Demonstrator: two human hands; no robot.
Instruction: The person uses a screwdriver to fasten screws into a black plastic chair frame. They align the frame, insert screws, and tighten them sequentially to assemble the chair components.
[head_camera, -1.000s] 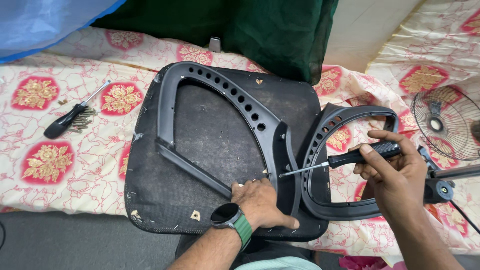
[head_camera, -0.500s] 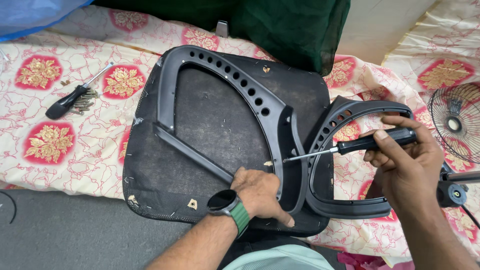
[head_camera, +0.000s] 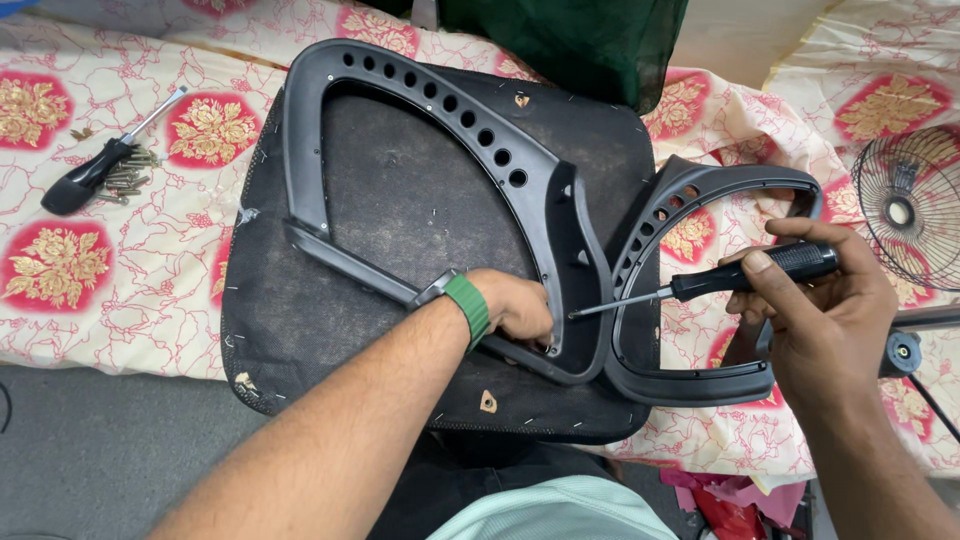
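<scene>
Right hand (head_camera: 825, 320) grips a black screwdriver (head_camera: 700, 285), tip at the chair armrest (head_camera: 440, 130); left hand (head_camera: 515, 305), fingers curled, seemingly steadies it. Spare screwdriver (head_camera: 95, 170) upper left.

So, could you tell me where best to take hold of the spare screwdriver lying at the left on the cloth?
Grip the spare screwdriver by its thick black handle, probably from above. It lies flat on the floral cloth, handle at lower left and metal shaft pointing up-right, with a pile of screws tight against the handle's right side.
</scene>
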